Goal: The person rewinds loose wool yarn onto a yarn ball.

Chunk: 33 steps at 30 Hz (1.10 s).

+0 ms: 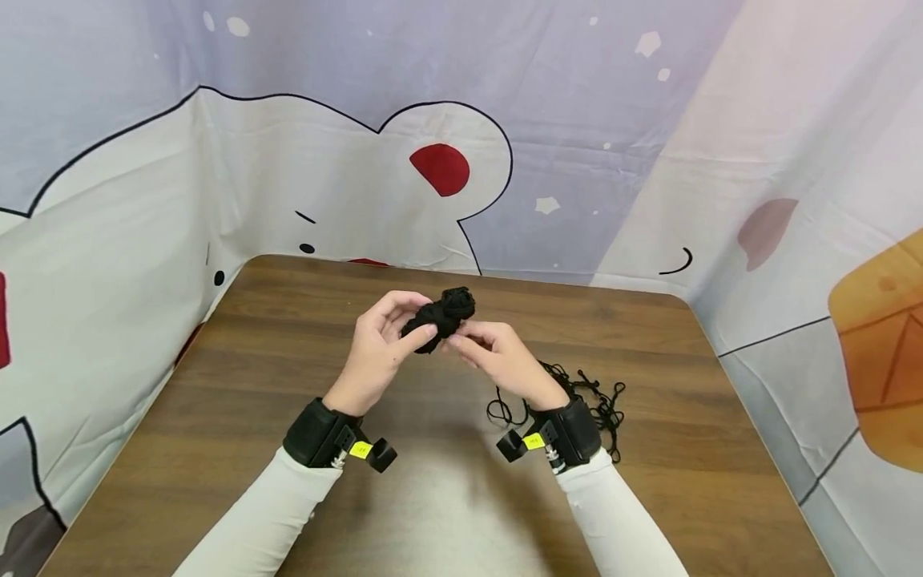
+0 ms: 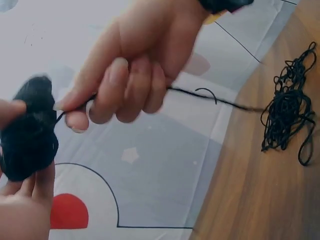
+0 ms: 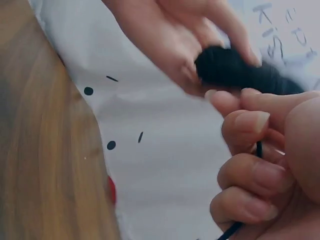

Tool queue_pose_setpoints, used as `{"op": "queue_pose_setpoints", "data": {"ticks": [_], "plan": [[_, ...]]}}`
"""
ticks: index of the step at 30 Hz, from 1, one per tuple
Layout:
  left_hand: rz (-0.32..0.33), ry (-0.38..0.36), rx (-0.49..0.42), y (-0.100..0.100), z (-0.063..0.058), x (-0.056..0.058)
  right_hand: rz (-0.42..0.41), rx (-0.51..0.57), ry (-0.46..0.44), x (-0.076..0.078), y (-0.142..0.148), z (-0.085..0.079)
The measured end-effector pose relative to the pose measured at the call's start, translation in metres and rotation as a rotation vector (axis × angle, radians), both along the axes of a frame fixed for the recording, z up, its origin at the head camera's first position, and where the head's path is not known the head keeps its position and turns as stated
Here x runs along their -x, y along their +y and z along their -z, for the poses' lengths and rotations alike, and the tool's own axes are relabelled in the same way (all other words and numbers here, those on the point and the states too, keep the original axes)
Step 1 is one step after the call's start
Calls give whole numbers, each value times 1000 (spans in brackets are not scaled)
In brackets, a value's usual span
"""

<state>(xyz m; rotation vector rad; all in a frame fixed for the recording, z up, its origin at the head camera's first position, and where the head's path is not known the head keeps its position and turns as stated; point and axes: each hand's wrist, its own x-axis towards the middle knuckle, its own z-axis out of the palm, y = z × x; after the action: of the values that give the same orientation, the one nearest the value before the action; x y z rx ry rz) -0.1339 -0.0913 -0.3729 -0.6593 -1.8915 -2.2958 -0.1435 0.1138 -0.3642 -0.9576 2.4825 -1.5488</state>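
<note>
A ball of black yarn (image 1: 441,319) is held up over the table by my left hand (image 1: 376,344), thumb on the near side and fingers behind. Just right of it, my right hand (image 1: 505,359) pinches the yarn strand (image 2: 192,93) between thumb and forefinger, its other fingers curled round the strand. In the left wrist view the strand runs from the ball through the right hand to a loose tangle of black yarn (image 2: 286,112) on the table. The right wrist view shows the ball (image 3: 227,67) in the left hand beyond my curled right fingers (image 3: 250,172).
The brown wooden table (image 1: 288,320) stretches out under both hands. A printed cloth (image 1: 324,176) hangs behind the table and along its sides. In the head view the loose yarn tangle (image 1: 604,409) lies partly hidden behind the right wrist.
</note>
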Motion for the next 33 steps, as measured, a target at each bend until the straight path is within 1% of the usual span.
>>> {"op": "queue_pose_setpoints", "data": {"ticks": [2, 4, 6, 8, 11, 13, 15, 17, 20, 23, 24, 27, 30, 33], "plan": [[-46, -5, 15, 0, 0, 0, -21, -66, 57, -6, -4, -5], [-81, -13, 29, 0, -1, 0, -40, -140, 129, -11, -9, -15], [-104, -16, 44, 0, -1, 0, -45, -199, 193, -15, -11, -27], [-110, -10, 61, 0, -2, -1, -39, -225, 242, -17, -13, -41], [-78, 2, 84, 1, -3, -2, -16, -217, 279, -12, -12, -61], [-35, 9, 91, 1, -3, -3, 4, -197, 286, -6, -11, -70], [15, 24, 98, 1, -3, -4, 16, -171, 261, 2, -8, -75], [61, 44, 102, 1, -3, -6, 15, -124, 197, 9, -6, -79], [114, 64, 109, 1, -4, -7, 0, -38, 74, 23, -1, -72], [145, 70, 109, 1, -5, -8, 3, 37, -38, 34, 2, -57], [150, 71, 104, 1, -5, -9, -1, 62, -71, 37, 4, -48], [155, 66, 60, 1, -6, -10, -12, 146, -173, 37, 2, -30], [131, 37, -14, 0, -6, -10, -12, 224, -230, 31, -1, -12], [69, 14, -56, -1, -7, -9, 5, 234, -212, 22, -5, 1]]}}
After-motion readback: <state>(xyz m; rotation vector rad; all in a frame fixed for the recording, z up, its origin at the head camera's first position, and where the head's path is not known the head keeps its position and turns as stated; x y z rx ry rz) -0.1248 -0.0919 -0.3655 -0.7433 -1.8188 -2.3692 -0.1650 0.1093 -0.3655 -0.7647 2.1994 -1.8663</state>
